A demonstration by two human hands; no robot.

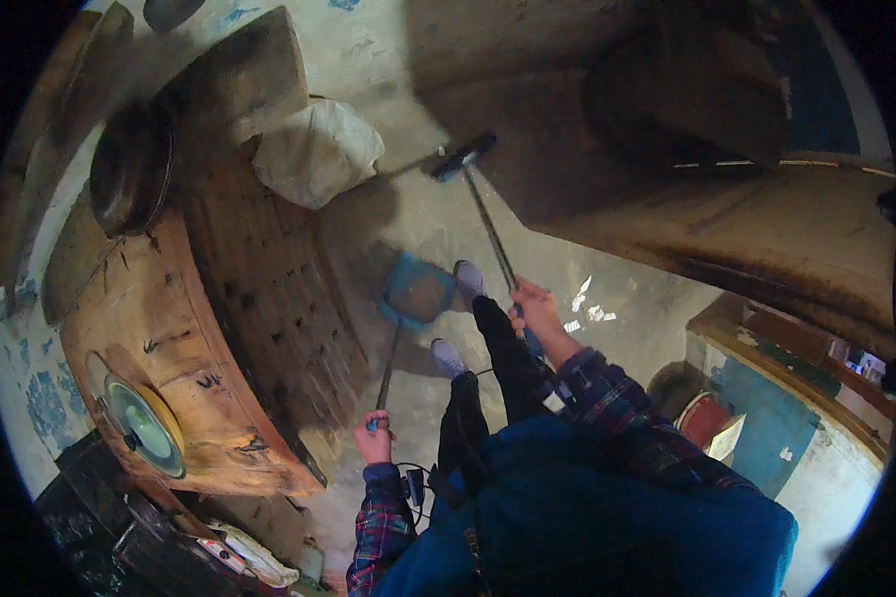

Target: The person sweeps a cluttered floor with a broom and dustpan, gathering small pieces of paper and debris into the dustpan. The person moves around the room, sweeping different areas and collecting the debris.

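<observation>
My left hand (374,436) grips the upper end of a long handle that leads down to a blue dustpan (399,319) on the floor, left of my shoes. Around the handle of a broom (490,222) my right hand (535,308) is closed. The dark broom head (463,157) rests on the concrete floor farther ahead, near a corner of the large brown furniture piece. White paper scraps (588,307) lie on the floor to the right of my right hand. Whether the dustpan holds anything is unclear.
A wooden cabinet (220,418) stands on the left, bearing a pot with a glass lid (145,429) and a dark round pan (133,168). A white sack (317,153) is beyond it. On the right are a brown ledge (717,224) and a red bucket (698,422) by a painted wall.
</observation>
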